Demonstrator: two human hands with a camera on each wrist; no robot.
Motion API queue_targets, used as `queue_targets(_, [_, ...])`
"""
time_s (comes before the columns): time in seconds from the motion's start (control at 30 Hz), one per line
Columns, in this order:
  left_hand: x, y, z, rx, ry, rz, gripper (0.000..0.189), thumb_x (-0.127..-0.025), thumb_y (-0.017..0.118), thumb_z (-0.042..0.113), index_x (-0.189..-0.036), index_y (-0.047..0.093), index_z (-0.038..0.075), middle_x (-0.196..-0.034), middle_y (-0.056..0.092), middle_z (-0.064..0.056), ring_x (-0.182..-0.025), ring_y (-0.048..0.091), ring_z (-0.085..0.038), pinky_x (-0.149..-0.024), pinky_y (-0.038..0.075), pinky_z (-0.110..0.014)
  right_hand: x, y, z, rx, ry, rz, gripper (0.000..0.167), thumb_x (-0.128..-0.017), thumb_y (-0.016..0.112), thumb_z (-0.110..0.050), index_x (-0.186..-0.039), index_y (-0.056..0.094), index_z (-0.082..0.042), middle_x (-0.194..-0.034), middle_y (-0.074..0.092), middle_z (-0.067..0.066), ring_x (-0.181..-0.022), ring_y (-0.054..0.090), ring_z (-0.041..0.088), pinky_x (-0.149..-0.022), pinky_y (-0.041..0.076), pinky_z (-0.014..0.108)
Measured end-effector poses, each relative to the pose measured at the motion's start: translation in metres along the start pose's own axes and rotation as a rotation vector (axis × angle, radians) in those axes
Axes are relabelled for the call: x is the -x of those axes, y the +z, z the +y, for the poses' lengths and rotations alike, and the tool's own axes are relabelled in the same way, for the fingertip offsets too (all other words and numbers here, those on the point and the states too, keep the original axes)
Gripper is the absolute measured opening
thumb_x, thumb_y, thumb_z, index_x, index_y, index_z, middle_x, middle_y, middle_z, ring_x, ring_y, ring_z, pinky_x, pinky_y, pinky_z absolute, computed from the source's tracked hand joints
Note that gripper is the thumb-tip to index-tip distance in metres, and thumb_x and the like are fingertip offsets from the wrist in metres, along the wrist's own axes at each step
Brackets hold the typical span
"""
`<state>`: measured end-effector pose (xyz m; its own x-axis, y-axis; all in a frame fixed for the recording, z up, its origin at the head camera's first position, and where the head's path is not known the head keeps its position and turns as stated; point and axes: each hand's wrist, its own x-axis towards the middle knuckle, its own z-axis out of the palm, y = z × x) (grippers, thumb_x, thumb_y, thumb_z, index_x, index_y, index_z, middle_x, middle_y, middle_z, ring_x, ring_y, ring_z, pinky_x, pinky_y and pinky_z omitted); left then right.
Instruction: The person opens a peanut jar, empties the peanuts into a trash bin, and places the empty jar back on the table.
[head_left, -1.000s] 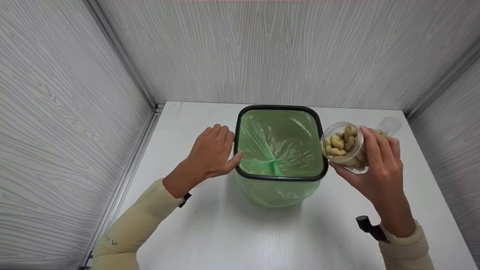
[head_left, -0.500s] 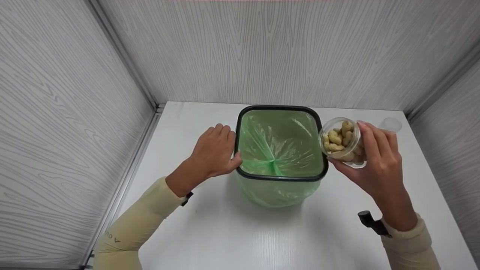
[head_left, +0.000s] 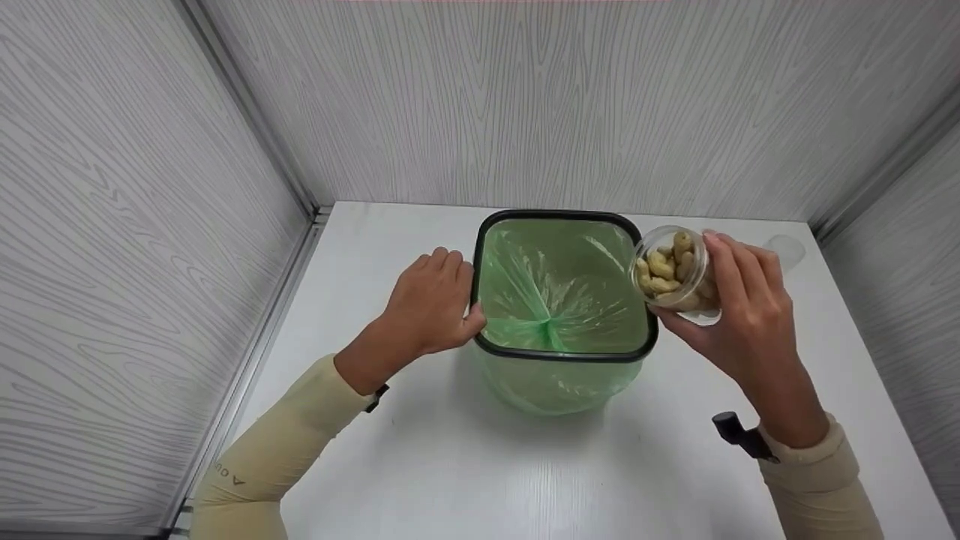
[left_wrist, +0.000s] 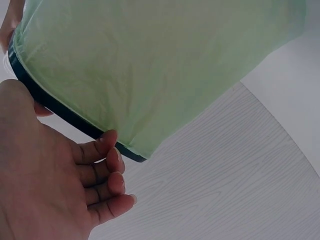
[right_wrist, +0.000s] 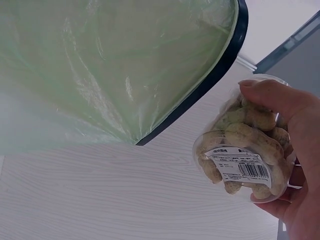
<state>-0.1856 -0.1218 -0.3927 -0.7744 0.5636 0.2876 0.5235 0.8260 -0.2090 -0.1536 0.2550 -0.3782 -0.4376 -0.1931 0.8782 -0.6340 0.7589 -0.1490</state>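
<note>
A square trash bin [head_left: 566, 358] with a black rim stands mid-table, lined with a green plastic bag [head_left: 559, 391]. My left hand [head_left: 431, 304] holds the rim's left side, thumb over the top edge; in the left wrist view its fingers [left_wrist: 102, 145] curl at the black rim. My right hand [head_left: 754, 319] grips a clear plastic jar [right_wrist: 215, 145] of peanuts [head_left: 664, 266] in their shells. The jar tilts left, and its mouth overlaps the bin's right rim in the head view. Its base bears a white barcode label [right_wrist: 240, 166].
A clear round lid [head_left: 786, 253] lies at the back right of the white table [head_left: 390, 480]. Pale wood-grain panels [head_left: 525, 97] enclose the table at the back and both sides.
My right hand has moved the peanut jar left and slightly up, so its mouth now overlaps the bin's rim. The left hand has barely shifted at the rim.
</note>
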Motion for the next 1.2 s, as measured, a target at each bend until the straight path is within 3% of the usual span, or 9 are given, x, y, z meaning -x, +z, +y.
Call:
queue_targets(0.2, [0.001,0.0,0.0,0.006,0.002,0.007,0.038,-0.095,0.047,0.039,-0.093,0.058,0.003,-0.084,0.053,-0.01,-0.077,0.043,-0.025,-0.068,0.04,-0.037,-0.002,0.006,0.002,0.002,-0.024,-0.004,0.077,-0.077,0.09,-0.04,-0.133,0.063,0.007,-0.124,0.068,0.029,-0.106,0.058,0.05,-0.089,0.051,0.064])
queue_targets(0.4, [0.001,0.001,-0.002,0.007,0.012,0.042,0.037,-0.094,0.048,0.038,-0.091,0.058,0.002,-0.082,0.053,-0.01,-0.075,0.043,-0.024,-0.066,0.039,-0.036,-0.008,0.013,0.004,0.005,-0.044,-0.028,0.082,-0.064,0.097,-0.023,-0.134,0.063,0.005,-0.127,0.068,0.028,-0.112,0.059,0.05,-0.097,0.048,0.057])
queue_targets(0.57, [0.002,0.001,-0.002,0.017,0.005,0.015,0.039,-0.094,0.047,0.039,-0.095,0.058,0.001,-0.086,0.054,-0.011,-0.078,0.044,-0.025,-0.068,0.041,-0.037,-0.01,0.015,0.004,0.03,-0.065,-0.077,0.093,-0.054,0.101,-0.011,-0.137,0.062,0.004,-0.131,0.067,0.026,-0.117,0.059,0.049,-0.098,0.05,0.06])
queue_targets(0.97, [0.0,0.002,-0.002,0.02,0.011,0.04,0.036,-0.094,0.048,0.037,-0.093,0.056,0.003,-0.084,0.051,-0.01,-0.077,0.041,-0.024,-0.069,0.041,-0.037,-0.014,0.018,0.009,0.094,-0.141,-0.142,0.097,-0.055,0.101,-0.006,-0.141,0.058,0.001,-0.135,0.064,0.025,-0.121,0.058,0.049,-0.099,0.052,0.059])
queue_targets(1.2, [0.001,0.003,-0.001,0.023,0.016,0.046,0.035,-0.093,0.048,0.036,-0.092,0.056,0.002,-0.084,0.051,-0.011,-0.076,0.039,-0.023,-0.068,0.039,-0.037,-0.014,0.019,0.011,0.109,-0.143,-0.181,0.096,-0.057,0.1,-0.004,-0.143,0.058,0.0,-0.137,0.064,0.025,-0.123,0.058,0.048,-0.101,0.051,0.058])
